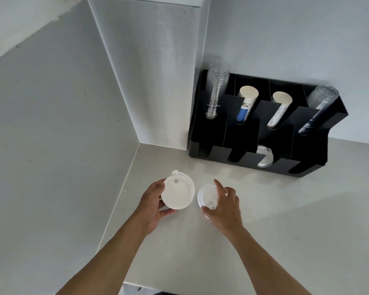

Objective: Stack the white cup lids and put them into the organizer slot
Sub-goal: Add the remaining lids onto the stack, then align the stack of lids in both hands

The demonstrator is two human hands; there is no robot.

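Rearward, black organizer (241, 135) against wall: clear cup stacks (216, 92) in end slots, paper cup stacks (246, 104) between, white lids (265, 158) in third front slot. Left hand (152, 202) fingers clasp one white lid (178, 192) above pale desk (296, 220). Right hand (224, 206) fingers pinch lid stack (206, 196) just beside. Grey walls meet at corner.

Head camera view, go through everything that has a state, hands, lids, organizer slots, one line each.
left hand: gripping a lid
left lid: held, tilted up off the counter
right hand: fingers closed over a lid
right lid: low at the counter, partly covered
organizer: upright against the wall, upper slots hold cups
lids in slot: already in the third lower slot
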